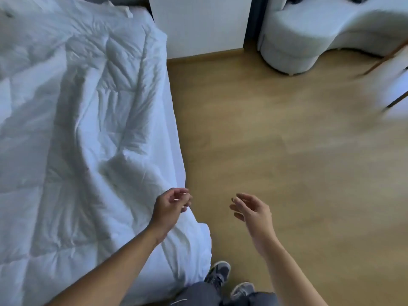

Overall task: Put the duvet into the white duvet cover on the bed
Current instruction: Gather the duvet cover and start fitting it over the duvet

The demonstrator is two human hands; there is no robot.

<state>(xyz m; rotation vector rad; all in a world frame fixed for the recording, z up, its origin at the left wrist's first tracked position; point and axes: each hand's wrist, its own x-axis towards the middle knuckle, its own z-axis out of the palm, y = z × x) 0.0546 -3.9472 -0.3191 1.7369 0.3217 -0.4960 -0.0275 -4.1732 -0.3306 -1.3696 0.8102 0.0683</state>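
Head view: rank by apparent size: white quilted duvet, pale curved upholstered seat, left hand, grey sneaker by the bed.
1. white quilted duvet
2. pale curved upholstered seat, cropped
3. left hand
4. grey sneaker by the bed
Last pair unsure: hand is nearer the camera.

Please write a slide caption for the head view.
Left hand and right hand hover empty beside the rumpled white quilted duvet on the bed, above a light wooden floor.

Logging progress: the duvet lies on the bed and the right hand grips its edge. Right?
Not quite. In the head view the right hand grips nothing: it hangs open over the floor, apart from the duvet. The duvet does lie on the bed.
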